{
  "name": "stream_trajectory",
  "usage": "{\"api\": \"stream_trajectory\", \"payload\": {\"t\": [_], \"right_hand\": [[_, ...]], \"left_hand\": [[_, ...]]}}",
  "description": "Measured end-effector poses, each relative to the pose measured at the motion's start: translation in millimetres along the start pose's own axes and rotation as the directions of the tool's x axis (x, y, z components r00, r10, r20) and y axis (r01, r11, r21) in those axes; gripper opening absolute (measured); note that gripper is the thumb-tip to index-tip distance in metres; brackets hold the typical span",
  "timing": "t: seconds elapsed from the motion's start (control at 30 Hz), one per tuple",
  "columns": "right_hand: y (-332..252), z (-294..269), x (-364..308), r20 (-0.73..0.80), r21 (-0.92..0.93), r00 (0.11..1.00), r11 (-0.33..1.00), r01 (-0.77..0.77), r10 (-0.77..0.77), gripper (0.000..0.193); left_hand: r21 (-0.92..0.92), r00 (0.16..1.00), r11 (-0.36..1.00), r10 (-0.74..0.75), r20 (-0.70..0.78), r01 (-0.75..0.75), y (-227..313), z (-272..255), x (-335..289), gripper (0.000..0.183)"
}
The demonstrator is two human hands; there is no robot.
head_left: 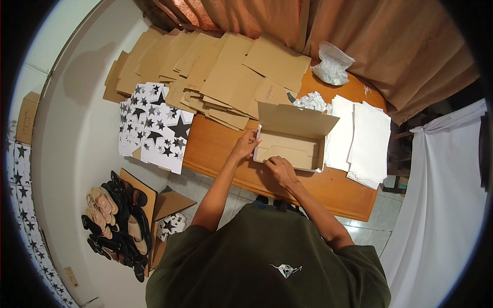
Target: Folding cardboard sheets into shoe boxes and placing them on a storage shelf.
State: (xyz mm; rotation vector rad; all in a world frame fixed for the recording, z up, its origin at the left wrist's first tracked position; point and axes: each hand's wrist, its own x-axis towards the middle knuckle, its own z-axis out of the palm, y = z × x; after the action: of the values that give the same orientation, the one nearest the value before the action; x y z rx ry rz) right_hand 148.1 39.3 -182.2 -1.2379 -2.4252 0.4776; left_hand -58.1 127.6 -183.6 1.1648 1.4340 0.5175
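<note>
the open box (290, 145) on the desk (323, 191) looks light and stiff, best held by its walls, left hand (245, 146) grip pinching the left wall, right hand (281, 170) curled at the front rim, pinch unclear.

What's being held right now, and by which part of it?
The open cardboard box: left hand grips its left end, right hand its near wall's rim.

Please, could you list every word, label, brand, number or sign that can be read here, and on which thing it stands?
No word, brand or number can be read.
Shirt: small pale emblem, no readable letters.
Flat cardboard: dark print, too small to read.
Brown box, left edge: print too small.
Open box: no readable text.
Patterned card: stars, no readable words.
</note>
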Motion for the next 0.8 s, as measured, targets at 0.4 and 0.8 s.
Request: {"api": "stream_trajectory", "payload": {"t": [0.4, 0.8], "right_hand": [[5.5, 1.1, -2.8, -0.039, 0.026, 0.998, 0.999, 0.044, -0.043, 0.039], [8.9, -3.8, -2.3, -0.019, -0.022, 0.998, 0.997, 0.068, -0.068, 0.037]], "left_hand": [[0.647, 0.808, 0.721, 0.522, -0.272, -0.248, 3.6, 25.8, -23.1, 0.047], [0.672, 0.754, 0.554, 0.657, 0.010, -0.492, -35.0, 24.6, -75.4, 0.029]]}}
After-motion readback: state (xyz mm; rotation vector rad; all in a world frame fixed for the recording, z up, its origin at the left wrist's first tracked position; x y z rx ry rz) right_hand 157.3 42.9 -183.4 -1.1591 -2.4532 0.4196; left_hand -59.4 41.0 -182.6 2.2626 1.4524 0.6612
